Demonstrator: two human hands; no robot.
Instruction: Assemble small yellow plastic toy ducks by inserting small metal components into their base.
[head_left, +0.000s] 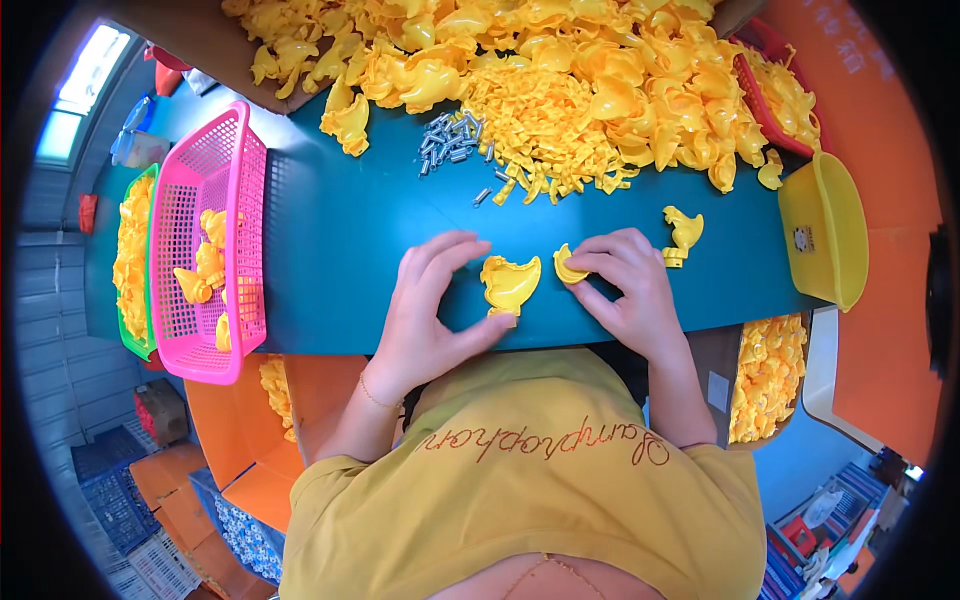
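Observation:
A yellow plastic chicken-shaped half shell [510, 283] lies on the dark teal table [340, 230] near its front edge. My left hand [430, 310] rests beside it, thumb touching its lower edge and fingers spread above. My right hand [630, 285] pinches a small yellow curved part [567, 267] just to the right of the shell. A second yellow chicken piece [684, 234] stands behind my right hand.
A big heap of yellow plastic parts [560, 70] fills the far side, with several small grey metal pins [450, 135] beside it. A pink basket [205, 240] with yellow pieces stands at left, a yellow tub [830, 230] at right, a red tray [765, 110] behind it.

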